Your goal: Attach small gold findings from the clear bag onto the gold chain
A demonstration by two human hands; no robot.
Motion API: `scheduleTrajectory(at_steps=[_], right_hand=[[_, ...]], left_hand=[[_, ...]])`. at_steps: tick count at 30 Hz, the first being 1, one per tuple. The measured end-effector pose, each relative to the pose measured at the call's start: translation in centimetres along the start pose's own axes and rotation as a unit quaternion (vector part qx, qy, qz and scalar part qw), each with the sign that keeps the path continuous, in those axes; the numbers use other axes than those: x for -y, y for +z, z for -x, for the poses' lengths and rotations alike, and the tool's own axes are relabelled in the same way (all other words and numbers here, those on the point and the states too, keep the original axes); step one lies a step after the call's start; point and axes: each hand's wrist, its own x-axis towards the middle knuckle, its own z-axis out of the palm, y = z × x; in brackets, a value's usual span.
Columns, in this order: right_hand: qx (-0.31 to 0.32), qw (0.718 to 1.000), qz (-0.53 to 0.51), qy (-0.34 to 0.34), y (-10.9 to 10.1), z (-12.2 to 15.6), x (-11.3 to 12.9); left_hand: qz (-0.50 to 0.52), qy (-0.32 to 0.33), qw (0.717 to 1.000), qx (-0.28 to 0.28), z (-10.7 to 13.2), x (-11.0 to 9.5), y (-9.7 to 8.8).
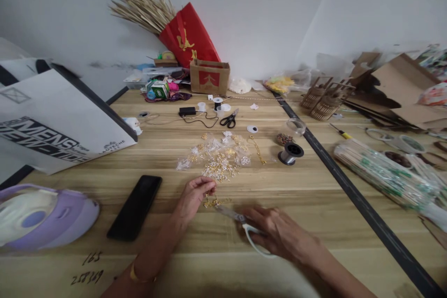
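Observation:
My left hand is closed in a pinch at the front of the bead pile, and a gold beaded chain hangs from its fingertips to the wood. My right hand grips a pair of scissors with pale handles. Their blades point left, with the tips close to the chain; whether they touch it I cannot tell. Just beyond my hands lies a pile of small gold and clear beads, with clear plastic bags among and behind it.
Left of my arm lie a black phone and a purple-and-white appliance. Behind the beads are black scissors and a gold chain bracelet. A wire spool stands right, before a dark strip crossing the table.

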Motion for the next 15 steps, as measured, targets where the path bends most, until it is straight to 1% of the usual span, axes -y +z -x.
scheduleTrajectory(at_steps=[3, 7, 10, 13, 15], right_hand=[[0.025, 0.998, 0.052, -0.018, 0.9, 0.0, 1.2], [0.007, 0.991, 0.114, -0.067, 1.7, -0.3, 2.6], [-0.007, 0.986, 0.148, -0.074, 1.9, -0.3, 3.2], [-0.01, 0.989, 0.132, -0.072, 1.7, -0.2, 3.1], [-0.015, 0.995, 0.078, -0.057, 1.3, -0.5, 2.5]], left_hand=[[-0.013, 0.004, 1.0, 0.01, 0.1, 0.1, 0.0], [-0.031, 0.006, 0.999, 0.017, 0.3, 0.0, 0.2], [-0.055, 0.013, 0.998, 0.039, 0.5, 0.0, 0.4], [-0.077, 0.015, 0.995, 0.061, 0.7, 0.3, 0.4], [-0.091, 0.018, 0.993, 0.071, 0.9, 0.4, 0.4]])
